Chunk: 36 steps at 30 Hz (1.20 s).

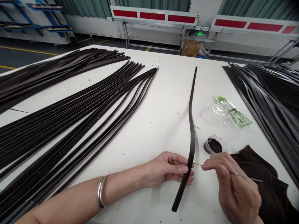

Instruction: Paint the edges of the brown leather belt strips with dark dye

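A long dark leather strap point(192, 124) with punched holes lies on the white table point(163, 93), running away from me. My left hand point(167, 169), with a silver bangle on its wrist, pinches the strap near its close end and lifts it on edge. My right hand point(233, 186) pinches a thin metal needle-like tool point(243, 177), whose tip touches the strap's edge beside my left fingers. Just beyond my right hand sits a small round pot of dark dye point(214, 145).
Many dark straps point(70, 124) are spread in rows on the left, and another pile point(273, 102) lies on the right. A clear lid point(215, 114), a green bottle point(234, 111) and a dark cloth point(266, 183) are near my right hand.
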Tool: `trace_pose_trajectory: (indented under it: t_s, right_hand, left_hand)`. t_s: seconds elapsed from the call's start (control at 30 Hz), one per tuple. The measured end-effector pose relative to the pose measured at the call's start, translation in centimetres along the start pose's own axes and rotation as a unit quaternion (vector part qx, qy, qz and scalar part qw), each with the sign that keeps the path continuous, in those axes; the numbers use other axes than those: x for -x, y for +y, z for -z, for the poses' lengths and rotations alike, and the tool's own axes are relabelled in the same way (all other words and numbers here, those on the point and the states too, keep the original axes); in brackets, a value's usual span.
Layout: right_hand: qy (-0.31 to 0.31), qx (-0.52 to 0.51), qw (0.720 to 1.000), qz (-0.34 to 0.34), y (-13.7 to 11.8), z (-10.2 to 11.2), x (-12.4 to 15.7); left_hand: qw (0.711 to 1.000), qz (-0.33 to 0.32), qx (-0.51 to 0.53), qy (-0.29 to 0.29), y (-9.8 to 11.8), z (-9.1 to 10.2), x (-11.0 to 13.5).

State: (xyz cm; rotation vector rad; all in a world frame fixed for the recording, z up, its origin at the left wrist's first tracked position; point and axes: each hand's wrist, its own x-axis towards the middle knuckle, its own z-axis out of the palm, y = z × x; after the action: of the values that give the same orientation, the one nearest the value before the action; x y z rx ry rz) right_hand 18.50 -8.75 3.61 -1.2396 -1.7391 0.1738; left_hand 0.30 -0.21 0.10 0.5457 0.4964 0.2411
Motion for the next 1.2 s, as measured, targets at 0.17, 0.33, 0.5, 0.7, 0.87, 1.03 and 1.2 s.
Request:
trace_pose_trajectory:
  t_s: [0.17,0.33,0.5,0.7,0.87,1.03,1.2]
  right_hand:
    - [-0.023,0.005,0.999,0.025,0.0,-0.2,-0.1]
    - [-0.033,0.009,0.999,0.027,0.1,-0.4,0.0]
    - [-0.037,0.007,0.999,0.030,0.2,-0.7,0.1]
    - [-0.031,0.017,0.999,0.015,0.1,-0.8,0.0]
    - [-0.037,0.006,0.999,0.010,-0.2,-0.9,0.0]
    - [-0.033,0.003,0.999,-0.002,-0.2,-1.0,0.0]
    - [-0.029,0.009,0.999,-0.015,-0.5,-1.2,0.0]
  left_hand:
    - [1.000,-0.002,-0.004,-0.007,0.0,0.1,0.0]
    - [1.000,-0.001,-0.006,-0.007,0.0,0.1,0.0]
    - [1.000,-0.004,-0.011,-0.007,0.0,0.1,0.0]
    - [1.000,-0.005,-0.012,-0.012,-0.1,0.2,0.0]
    - [1.000,-0.002,-0.013,-0.007,0.0,0.0,0.0]
    - [1.000,-0.003,-0.016,-0.006,0.1,-0.1,0.0]
    - [1.000,-0.003,-0.008,-0.008,0.0,0.0,0.0]
